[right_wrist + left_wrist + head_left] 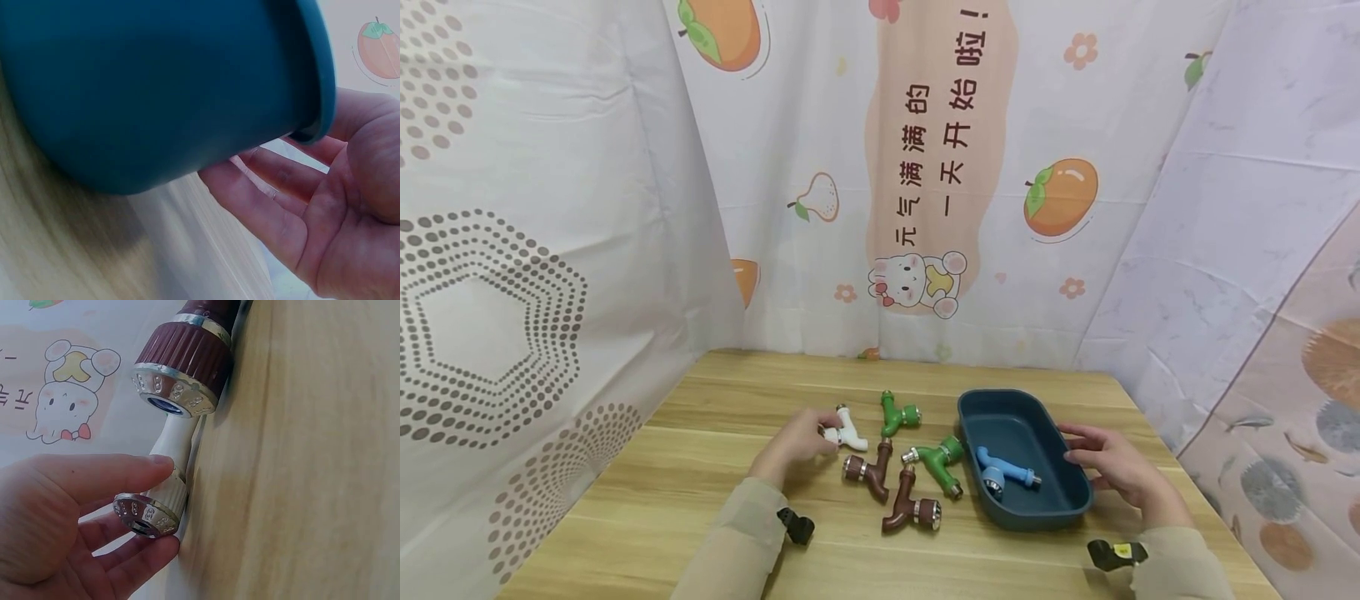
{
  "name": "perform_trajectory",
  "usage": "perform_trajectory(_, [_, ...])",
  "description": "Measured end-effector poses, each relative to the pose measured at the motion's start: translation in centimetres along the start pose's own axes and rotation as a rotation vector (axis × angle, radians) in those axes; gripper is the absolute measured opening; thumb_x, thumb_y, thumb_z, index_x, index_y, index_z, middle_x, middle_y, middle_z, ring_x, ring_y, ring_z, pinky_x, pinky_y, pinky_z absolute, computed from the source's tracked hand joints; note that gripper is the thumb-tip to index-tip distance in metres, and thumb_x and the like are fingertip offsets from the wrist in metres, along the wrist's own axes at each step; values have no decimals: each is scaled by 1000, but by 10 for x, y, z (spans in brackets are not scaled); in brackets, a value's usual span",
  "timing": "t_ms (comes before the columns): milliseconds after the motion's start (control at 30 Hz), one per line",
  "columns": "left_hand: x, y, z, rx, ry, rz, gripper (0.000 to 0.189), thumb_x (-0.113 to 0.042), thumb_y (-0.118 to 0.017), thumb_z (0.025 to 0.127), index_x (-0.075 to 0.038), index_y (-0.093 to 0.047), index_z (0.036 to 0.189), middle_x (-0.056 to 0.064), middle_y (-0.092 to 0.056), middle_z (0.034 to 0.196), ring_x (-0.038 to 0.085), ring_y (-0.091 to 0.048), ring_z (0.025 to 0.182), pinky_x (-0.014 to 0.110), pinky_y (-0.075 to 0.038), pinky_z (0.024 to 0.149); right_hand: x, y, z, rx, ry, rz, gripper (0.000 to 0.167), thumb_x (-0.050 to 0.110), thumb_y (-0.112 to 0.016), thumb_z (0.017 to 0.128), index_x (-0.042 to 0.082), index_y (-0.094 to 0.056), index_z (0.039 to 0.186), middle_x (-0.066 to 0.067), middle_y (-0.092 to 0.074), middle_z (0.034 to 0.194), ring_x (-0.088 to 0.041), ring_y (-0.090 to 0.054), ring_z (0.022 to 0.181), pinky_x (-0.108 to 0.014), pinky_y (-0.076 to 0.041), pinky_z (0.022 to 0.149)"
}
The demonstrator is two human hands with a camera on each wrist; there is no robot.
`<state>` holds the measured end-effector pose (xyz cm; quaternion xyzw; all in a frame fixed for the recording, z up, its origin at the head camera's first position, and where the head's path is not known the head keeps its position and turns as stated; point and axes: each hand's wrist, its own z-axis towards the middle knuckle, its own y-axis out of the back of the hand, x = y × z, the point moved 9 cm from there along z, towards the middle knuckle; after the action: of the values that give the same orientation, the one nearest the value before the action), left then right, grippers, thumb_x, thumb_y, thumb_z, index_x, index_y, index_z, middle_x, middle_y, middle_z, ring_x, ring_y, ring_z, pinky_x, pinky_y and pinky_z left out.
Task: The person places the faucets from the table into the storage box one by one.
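My left hand (797, 442) holds a white tap (851, 437) by its ribbed knob, thumb on one side and fingers on the other. In the left wrist view, the silver end of that knob shows between thumb and fingers, and the tap lies on the wood. My right hand (1120, 471) grips the right side of a dark blue basin (1028, 522), thumb at the rim and fingers against the outer wall (156, 125). Inside the basin lies a light blue tap (1006, 471) with a silver knob.
Two brown taps, one (874, 477) nearer the left hand and another (910, 510) in front, lie on the wooden table (700, 500). A green tap (897, 414) lies behind them, another green tap (938, 465) beside the basin. A printed curtain (820, 275) hangs behind.
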<state>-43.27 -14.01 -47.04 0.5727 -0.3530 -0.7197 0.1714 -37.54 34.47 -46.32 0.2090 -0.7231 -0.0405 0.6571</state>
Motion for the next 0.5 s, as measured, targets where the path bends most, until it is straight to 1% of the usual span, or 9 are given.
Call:
perform_trajectory(300, [0,1,-1,-9,8,-9,36,2,-82,72,-10,-76,106,1,-65,89,18,-58,80,34,-51,69,-2,0,1,8,0,7,65,12,-65,100,-4,-34,155,-35,-46,145,-33,-61,116,-52,-59,79])
perform_trajectory(500, [0,2,-1,-9,0,-24,32,3,-81,73,-10,-76,102,1,-65,87,18,-58,79,34,-50,67,-1,0,2,10,9,13,65,11,-65,100,-4,-34,155,-35,-45,146,-33,-61,116,-52,-59,79])
